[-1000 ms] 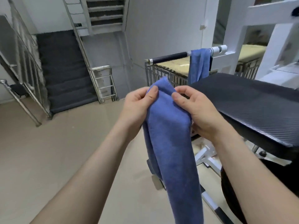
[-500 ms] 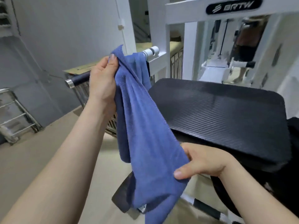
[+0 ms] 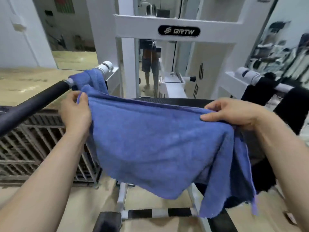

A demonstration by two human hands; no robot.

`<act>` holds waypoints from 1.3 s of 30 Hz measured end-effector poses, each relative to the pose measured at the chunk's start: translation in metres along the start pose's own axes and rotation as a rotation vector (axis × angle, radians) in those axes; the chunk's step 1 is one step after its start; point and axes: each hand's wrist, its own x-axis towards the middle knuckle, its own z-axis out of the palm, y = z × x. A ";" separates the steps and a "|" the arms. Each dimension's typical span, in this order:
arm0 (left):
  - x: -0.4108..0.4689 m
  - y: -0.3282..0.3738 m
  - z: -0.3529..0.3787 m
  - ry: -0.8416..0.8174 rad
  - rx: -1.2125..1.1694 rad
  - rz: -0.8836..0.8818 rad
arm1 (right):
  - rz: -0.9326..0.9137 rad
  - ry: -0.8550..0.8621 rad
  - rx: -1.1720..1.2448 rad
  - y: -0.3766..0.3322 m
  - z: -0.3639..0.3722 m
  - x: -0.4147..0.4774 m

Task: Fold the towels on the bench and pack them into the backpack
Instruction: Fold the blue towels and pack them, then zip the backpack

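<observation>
Above the near edge of the tabletop [image 3: 175,100], the blue towel [image 3: 158,139] hangs spread between both hands, clear of the pad. The left hand [image 3: 75,113] pinches the upper left corner between thumb and fingers. The right hand [image 3: 234,114] pinches the upper right edge the same way.

Handling: terry cloth, judged light, limp and non-slip. It sags in the middle and holds no shape of its own. Take hold at the corners or along the hem, as a grip in the middle would bunch it. The lower right portion hangs longer and uneven, so align the corners before making any crease.

Surroundings: a second blue towel [image 3: 90,79] is draped over the padded bar [image 3: 33,104] at the far left corner, just behind the left hand. A black cloth [image 3: 284,104] hangs over the matching bar on the right. A metal railing [image 3: 33,148] stands to the left.

Obstruction: the spread towel hides most of the tabletop. A dark shape [image 3: 263,174] below the right forearm may be the backpack, but this cannot be confirmed.
</observation>
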 end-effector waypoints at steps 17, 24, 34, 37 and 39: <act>0.041 0.001 0.082 -0.042 0.283 0.118 | 0.061 0.722 -0.794 0.022 -0.017 0.142; -0.003 0.025 0.120 -0.574 0.552 0.562 | 0.008 0.462 -0.548 0.048 -0.034 0.189; -0.069 0.052 0.173 -0.981 0.978 0.483 | -0.029 -0.194 -0.507 0.061 -0.096 0.156; -0.113 0.092 0.183 -0.798 0.813 0.664 | 0.048 -0.321 -0.518 0.076 -0.119 0.140; -0.157 0.123 0.188 -0.959 0.475 0.699 | 0.094 -0.338 -0.585 0.081 -0.130 0.135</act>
